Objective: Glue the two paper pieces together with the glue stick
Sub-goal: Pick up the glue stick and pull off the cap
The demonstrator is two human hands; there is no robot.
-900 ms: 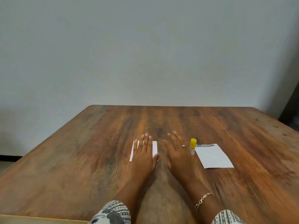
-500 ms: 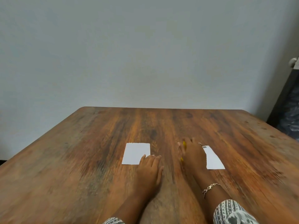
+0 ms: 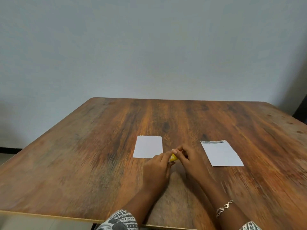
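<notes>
Two white paper pieces lie flat on the wooden table (image 3: 83, 155). The left paper (image 3: 147, 146) is just beyond my left hand. The right paper (image 3: 221, 153), with a grey strip along its far edge, lies to the right of my right hand. Between them, both hands meet over the glue stick (image 3: 173, 157), of which only a bit of yellow shows. My left hand (image 3: 157, 170) and my right hand (image 3: 189, 160) both have fingers closed on it. The rest of the stick is hidden by the fingers.
A plain grey wall stands behind the table's far edge. A dark object (image 3: 301, 108) shows at the right edge of the view, beyond the table corner. The near table edge runs along the bottom by my sleeves.
My left hand came off the left paper. My right hand took the glue stick from beside the right paper and brought it to the middle, where both hands now grip it.
</notes>
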